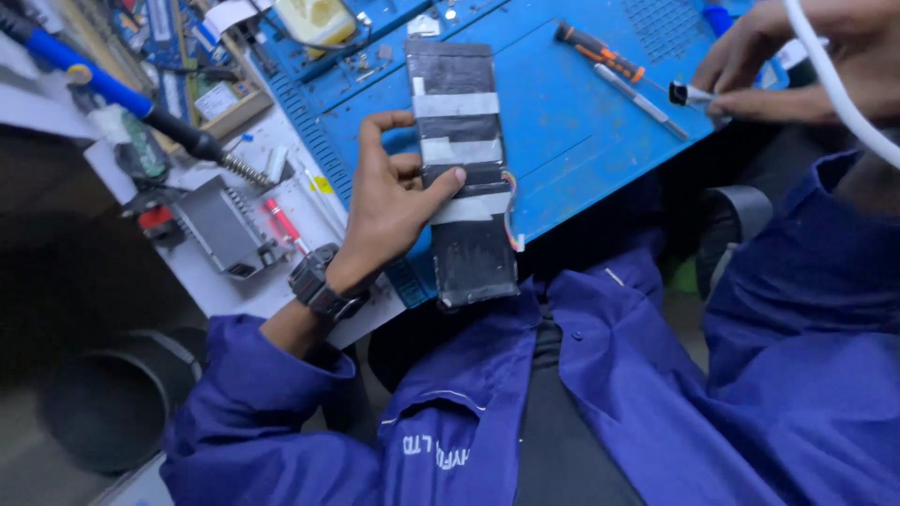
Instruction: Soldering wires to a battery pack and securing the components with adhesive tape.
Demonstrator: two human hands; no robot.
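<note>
both hands are working over the blue silicone mat (581, 141): your left hand (389, 211) is clamping the long black taped battery pack (464, 169) steady there, your right hand (787, 61) is pinching a small black-tipped tool (682, 93) beyond the orange-handled screwdriver (600, 54).

You're at an electronics repair workshop.
Your desk (234, 281) carries a blue repair mat (581, 122), a soldering iron (122, 98), an orange-handled screwdriver (600, 54), circuit boards (187, 56), and you wear a blue work jacket (656, 394).
</note>
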